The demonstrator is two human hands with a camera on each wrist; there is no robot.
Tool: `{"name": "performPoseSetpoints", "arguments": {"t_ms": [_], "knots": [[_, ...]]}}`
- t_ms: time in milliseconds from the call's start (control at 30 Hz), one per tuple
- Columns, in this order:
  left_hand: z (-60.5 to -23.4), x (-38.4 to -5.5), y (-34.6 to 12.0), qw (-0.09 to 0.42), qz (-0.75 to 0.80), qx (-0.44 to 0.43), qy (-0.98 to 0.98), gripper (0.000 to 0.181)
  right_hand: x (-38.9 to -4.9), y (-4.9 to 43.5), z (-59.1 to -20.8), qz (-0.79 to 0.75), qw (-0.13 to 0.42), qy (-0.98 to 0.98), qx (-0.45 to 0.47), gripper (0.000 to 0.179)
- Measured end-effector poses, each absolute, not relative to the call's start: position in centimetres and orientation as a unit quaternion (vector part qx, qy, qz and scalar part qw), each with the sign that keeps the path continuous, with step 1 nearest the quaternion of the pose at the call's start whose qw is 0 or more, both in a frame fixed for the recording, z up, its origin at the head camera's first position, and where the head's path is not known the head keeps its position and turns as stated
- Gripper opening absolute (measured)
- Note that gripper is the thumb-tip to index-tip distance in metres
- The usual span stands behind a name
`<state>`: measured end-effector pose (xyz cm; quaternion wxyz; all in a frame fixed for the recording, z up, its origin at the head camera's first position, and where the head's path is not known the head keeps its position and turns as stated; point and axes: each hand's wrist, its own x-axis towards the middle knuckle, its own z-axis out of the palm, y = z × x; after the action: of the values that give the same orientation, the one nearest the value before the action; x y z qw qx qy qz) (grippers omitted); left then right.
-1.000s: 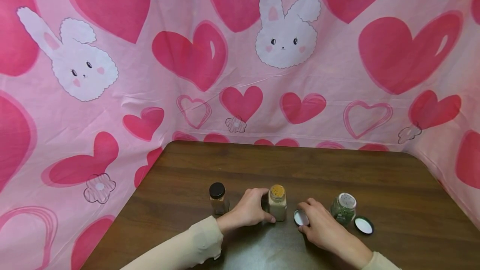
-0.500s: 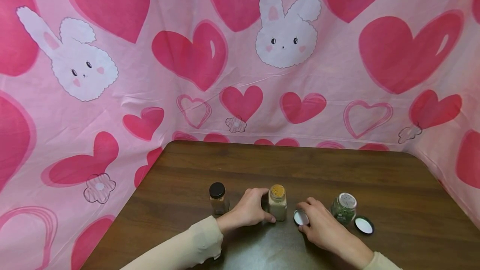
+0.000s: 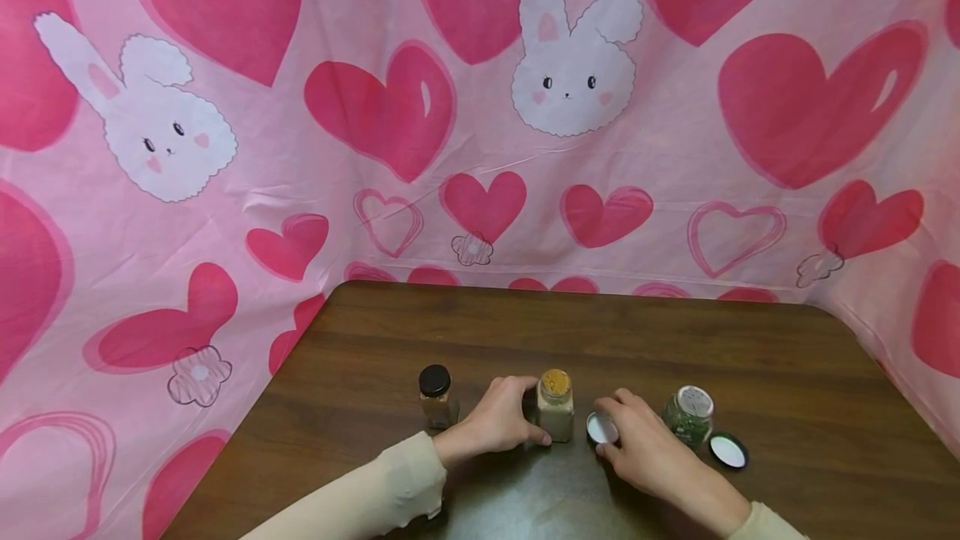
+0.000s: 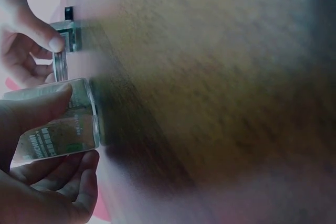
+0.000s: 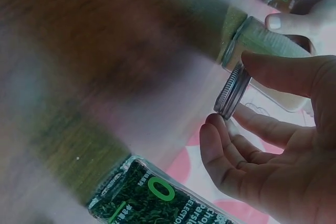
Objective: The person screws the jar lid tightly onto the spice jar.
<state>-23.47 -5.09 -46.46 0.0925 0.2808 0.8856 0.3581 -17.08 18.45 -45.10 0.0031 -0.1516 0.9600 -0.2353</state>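
My left hand grips an uncapped glass spice jar, thumb and fingers on opposite sides of it. The jar stands upright on the table, with yellow-brown powder showing at its mouth. To its right, my right hand pinches a round lid by the rim, its pale inside toward the head camera. In the right wrist view the lid shows a ridged metallic edge between thumb and fingers, apart from the table. Printed lettering on the jar appears in the left wrist view, partly covered by the thumb.
Left of my left hand stands a brown-filled jar with a black cap. A parsley jar with a perforated top stands right of my right hand, a dark-rimmed lid lying beside it. The wooden table meets a pink heart-patterned cloth behind.
My right hand has shifted very slightly with the lid, which is tilted a little differently. The left hand and the jar it grips have stayed put.
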Motion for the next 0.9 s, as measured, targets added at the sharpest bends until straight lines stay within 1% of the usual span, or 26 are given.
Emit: {"name": "performPoseSetpoints", "arguments": {"t_ms": [500,900], "knots": [[-46.5,-23.4,-5.0,0.085,0.357,0.280,0.887,0.052,-16.9,18.4,-44.5,-0.244,-0.039,0.953,-0.177,0.048],[-46.4,-23.3,-5.2,0.089,0.370,0.284,0.880,0.051,-16.8,18.2,-43.8,-0.242,-0.032,0.954,-0.174,0.047]]}}
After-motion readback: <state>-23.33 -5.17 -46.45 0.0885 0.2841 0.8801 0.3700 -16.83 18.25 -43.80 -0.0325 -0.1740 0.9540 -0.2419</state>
